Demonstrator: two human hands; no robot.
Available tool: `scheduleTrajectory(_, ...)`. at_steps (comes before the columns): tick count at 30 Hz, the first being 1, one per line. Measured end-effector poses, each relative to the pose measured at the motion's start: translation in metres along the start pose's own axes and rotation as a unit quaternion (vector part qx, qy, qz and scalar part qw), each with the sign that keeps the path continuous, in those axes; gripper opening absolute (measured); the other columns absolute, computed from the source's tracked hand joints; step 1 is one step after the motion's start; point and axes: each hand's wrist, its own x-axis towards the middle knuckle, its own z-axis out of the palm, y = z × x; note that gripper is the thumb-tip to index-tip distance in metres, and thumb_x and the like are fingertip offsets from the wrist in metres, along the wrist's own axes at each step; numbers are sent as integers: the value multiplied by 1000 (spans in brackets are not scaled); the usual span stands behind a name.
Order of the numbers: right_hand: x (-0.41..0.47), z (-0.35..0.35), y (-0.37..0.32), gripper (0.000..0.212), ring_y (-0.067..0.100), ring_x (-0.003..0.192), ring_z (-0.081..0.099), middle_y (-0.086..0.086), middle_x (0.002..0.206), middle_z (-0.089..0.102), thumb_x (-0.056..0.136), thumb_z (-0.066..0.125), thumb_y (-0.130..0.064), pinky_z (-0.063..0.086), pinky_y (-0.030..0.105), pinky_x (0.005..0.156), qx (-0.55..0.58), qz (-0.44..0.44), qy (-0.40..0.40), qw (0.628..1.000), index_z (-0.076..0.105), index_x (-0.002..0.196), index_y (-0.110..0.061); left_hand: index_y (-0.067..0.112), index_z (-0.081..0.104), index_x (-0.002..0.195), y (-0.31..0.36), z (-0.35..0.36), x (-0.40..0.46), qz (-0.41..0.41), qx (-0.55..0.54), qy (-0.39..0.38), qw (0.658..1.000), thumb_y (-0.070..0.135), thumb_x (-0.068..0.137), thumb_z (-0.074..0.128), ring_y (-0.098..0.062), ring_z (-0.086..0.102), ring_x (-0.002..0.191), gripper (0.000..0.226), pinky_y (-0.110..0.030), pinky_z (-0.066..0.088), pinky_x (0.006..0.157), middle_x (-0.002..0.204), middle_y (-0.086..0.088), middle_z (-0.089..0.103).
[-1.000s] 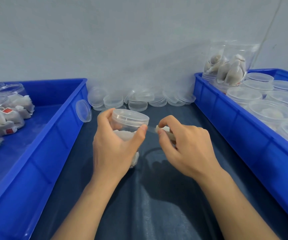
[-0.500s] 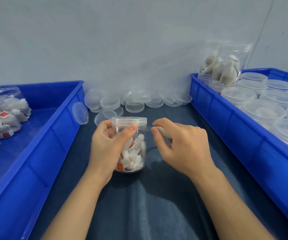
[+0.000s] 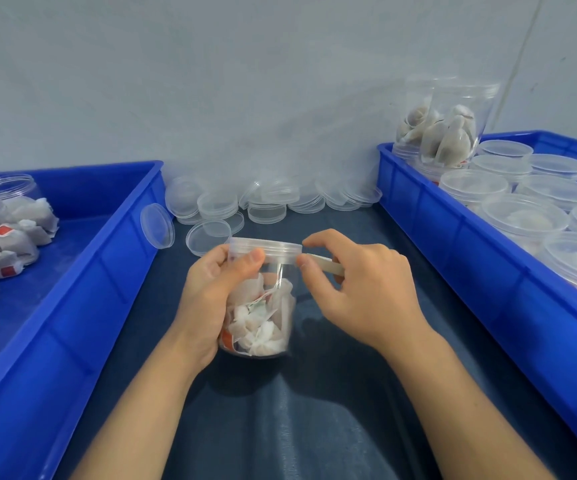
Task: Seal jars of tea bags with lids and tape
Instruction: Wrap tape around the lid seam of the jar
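Two big blue bins (image 3: 82, 306) are sitting at the sides, one outside the left hand and one (image 3: 487, 271) outside the right hand. Past both hands, loose clear lids (image 3: 266, 211) are piled by the wall. Between the hands, the jar (image 3: 262, 306) of tea bags is being held upright, with its lid (image 3: 265, 250) already on. The jar is being wrapped by the left hand (image 3: 210, 299), thumb pressed under the lid. A small roll of tape (image 3: 325, 266) is being pinched by the right hand (image 3: 359, 292), just beside the lid. The tape is probably best pulled tight and flat, over the line where lid and jar are meeting, while the jar is being turned slowly.
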Motion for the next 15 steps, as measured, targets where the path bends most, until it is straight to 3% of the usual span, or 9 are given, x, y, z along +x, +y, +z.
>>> scheduleTrajectory(4, 0, 0, -2, 45, 13, 56, 52, -11, 48, 46, 93, 37, -65, 41, 31, 60, 24, 13, -35, 999, 64, 118, -41, -7, 65, 124, 1, -2, -1, -6, 1, -17, 1000, 44, 77, 80, -43, 74, 97, 71, -45, 63, 81, 118, -31, 73)
scheduleTrajectory(9, -1, -1, -5, 44, 15, 59, 57, -8, 52, 54, 92, 35, -66, 45, 32, 61, 39, 17, -46, 998, 63, 117, -42, 0, 70, 118, 1, -3, -2, -22, -16, -36, 999, 33, 88, 71, -36, 74, 93, 45, -39, 63, 75, 113, -28, 74)
scheduleTrajectory(13, -2, 0, -7, 41, 15, 58, 57, -9, 51, 54, 91, 35, -66, 44, 32, 61, 47, 18, -40, 998, 61, 112, -41, -3, 62, 133, 3, -4, -2, -30, 2, -45, 999, 43, 80, 74, -38, 71, 101, 72, -44, 61, 85, 122, -31, 71)
scheduleTrajectory(15, -3, 0, -8, 38, 16, 58, 57, -7, 52, 55, 92, 37, -64, 44, 32, 62, 51, 18, -41, 998, 60, 110, -41, -1, 65, 128, 3, -3, -1, -26, 29, -52, 998, 49, 79, 71, -37, 68, 100, 71, -47, 55, 88, 116, -31, 71)
